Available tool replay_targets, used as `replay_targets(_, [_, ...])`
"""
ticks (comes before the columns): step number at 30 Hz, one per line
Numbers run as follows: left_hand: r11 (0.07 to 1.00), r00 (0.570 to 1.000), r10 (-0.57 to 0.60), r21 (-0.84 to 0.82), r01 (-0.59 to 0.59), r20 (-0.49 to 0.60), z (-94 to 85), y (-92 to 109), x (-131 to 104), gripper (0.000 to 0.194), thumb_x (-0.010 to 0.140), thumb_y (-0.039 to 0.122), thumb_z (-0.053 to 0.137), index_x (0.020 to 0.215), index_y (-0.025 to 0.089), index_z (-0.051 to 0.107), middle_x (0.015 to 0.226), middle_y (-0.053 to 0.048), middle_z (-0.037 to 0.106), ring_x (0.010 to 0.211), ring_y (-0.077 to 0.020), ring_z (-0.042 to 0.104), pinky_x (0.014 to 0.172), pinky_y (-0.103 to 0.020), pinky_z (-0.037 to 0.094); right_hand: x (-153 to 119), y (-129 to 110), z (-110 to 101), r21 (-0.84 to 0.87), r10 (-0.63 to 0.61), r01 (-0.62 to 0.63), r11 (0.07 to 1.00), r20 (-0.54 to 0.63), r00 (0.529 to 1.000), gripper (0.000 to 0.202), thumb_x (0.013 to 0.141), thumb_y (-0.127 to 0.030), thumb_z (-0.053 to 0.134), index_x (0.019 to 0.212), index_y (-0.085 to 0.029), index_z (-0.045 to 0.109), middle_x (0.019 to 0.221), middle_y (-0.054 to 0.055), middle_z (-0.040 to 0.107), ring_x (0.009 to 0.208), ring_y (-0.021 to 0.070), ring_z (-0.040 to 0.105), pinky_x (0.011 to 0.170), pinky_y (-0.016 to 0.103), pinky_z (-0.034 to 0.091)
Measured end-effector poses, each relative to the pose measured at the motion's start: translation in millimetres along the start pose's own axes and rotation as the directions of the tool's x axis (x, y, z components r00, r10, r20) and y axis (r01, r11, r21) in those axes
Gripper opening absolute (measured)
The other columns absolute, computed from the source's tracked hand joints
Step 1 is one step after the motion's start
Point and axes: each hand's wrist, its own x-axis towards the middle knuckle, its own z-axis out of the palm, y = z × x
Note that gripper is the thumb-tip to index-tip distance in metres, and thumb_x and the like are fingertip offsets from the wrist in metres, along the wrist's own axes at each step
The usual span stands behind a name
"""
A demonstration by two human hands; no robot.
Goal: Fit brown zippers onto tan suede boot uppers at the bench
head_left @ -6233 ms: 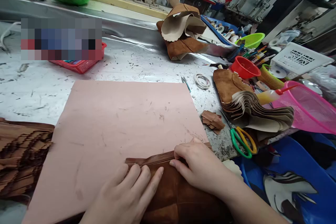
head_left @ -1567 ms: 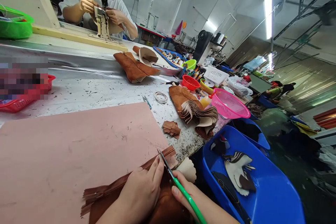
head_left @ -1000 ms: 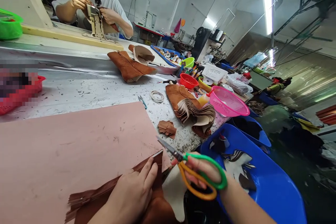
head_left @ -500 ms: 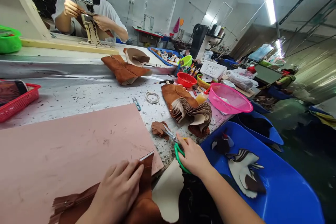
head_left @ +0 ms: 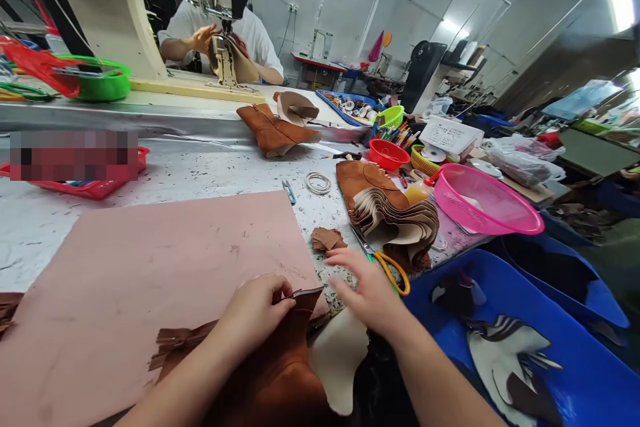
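My left hand [head_left: 263,310] pinches the top edge of a brown leather boot piece [head_left: 287,373], which lies over the front edge of a pink board [head_left: 200,247]. My right hand [head_left: 367,287] has its fingers spread and holds nothing, just right of that edge. Scissors [head_left: 393,270] with orange and green handles lie behind my right hand, beside a folded stack of brown leather pieces [head_left: 395,207]. Small brown leather scraps [head_left: 327,239] sit just beyond my fingertips. A cream piece [head_left: 343,357] hangs below my right hand.
At the right is a blue tub [head_left: 450,340] with leather pieces. A pink basket [head_left: 487,203], a red bowl [head_left: 387,155], a coil of cord [head_left: 317,183] and small snips [head_left: 289,192] are farther back. Across the table a person [head_left: 255,40] works at a sewing machine [head_left: 225,63].
My right hand has let go of the scissors, which now lie by the leather stack. My left hand has gone from resting flat on the leather to pinching its edge. The view has turned left.
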Motion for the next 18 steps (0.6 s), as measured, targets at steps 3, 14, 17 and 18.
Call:
replay_targets(3, [0.998, 0.999, 0.049, -0.048, -0.050, -0.016, 1.2, 0.7, -3.5, 0.015, 0.073, 0.022, 0.047, 0.068, 0.021, 0.062, 0.071, 0.001, 0.064, 0.072, -0.0157, 0.057, 0.063, -0.024, 0.040, 1.1, -29.9, 24.8, 0.313, -0.159, 0.128, 0.941, 0.075, 0.984, 0.014, 0.076, -0.015, 0.049, 0.085, -0.018, 0.060, 0.083, 0.003, 0.064, 0.077, 0.0138, 0.058, 0.069, 0.025, 0.046])
replay_targets(14, [0.980, 0.976, 0.141, -0.114, -0.161, -0.169, -1.5, 8.9, -9.4, 0.015, 0.069, 0.019, 0.046, 0.061, 0.021, 0.058, 0.063, 0.002, 0.062, 0.064, -0.0138, 0.055, 0.061, -0.025, 0.040, -1.2, -32.9, 32.7, 0.446, -0.084, 0.125, 0.886, -0.109, 0.990, 0.007, 0.071, -0.013, 0.056, 0.071, -0.017, 0.062, 0.075, 0.003, 0.063, 0.070, 0.0131, 0.058, 0.063, 0.024, 0.048])
replay_targets(17, [0.976, 0.964, 0.162, -0.112, -0.189, -0.212, -0.5, 10.7, -12.0, 0.015, 0.069, 0.018, 0.045, 0.059, 0.021, 0.057, 0.063, 0.002, 0.061, 0.064, -0.0139, 0.054, 0.063, -0.026, 0.040, 0.6, -36.0, 26.4, 0.214, -0.225, 0.270, 0.939, -0.213, 0.951, 0.007, 0.071, -0.012, 0.060, 0.071, -0.017, 0.064, 0.077, 0.004, 0.061, 0.077, 0.0164, 0.053, 0.069, 0.029, 0.044])
replay_targets(18, [0.975, 0.959, 0.167, -0.108, -0.196, -0.228, -0.1, 11.2, -13.4, 0.016, 0.069, 0.018, 0.045, 0.059, 0.021, 0.057, 0.063, 0.002, 0.061, 0.064, -0.0143, 0.053, 0.064, -0.027, 0.039, 1.4, -37.2, 24.6, 0.144, -0.272, 0.308, 0.941, -0.222, 0.936, 0.006, 0.072, -0.013, 0.060, 0.071, -0.018, 0.065, 0.076, 0.004, 0.061, 0.077, 0.0168, 0.051, 0.069, 0.030, 0.043])
